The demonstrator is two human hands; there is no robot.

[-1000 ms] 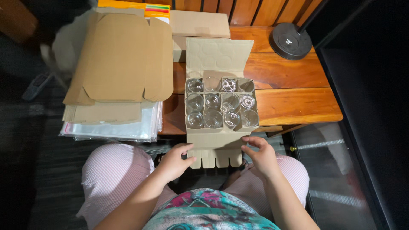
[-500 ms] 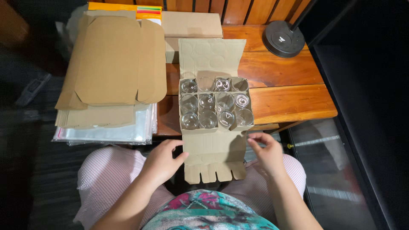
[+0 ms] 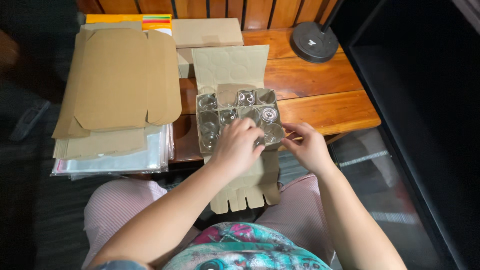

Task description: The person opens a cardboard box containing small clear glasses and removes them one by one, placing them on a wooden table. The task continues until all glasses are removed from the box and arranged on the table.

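Under my left hand (image 3: 236,146) sits the open brown cardboard box (image 3: 239,120) with its divider grid of small clear glass jars (image 3: 207,102); fingers curled down over the near row, touching the jars, though I can't tell if they're actually gripping one; right hand (image 3: 307,146) just beside the box's right wall, fingers loosely bent against it, holding nothing I can see; off to the left of my left hand, a stack of flat brown cardboard sheets (image 3: 120,80) on clear plastic bags (image 3: 117,161); beyond my right hand, a round black lamp base (image 3: 314,42) on the wooden table (image 3: 325,95).
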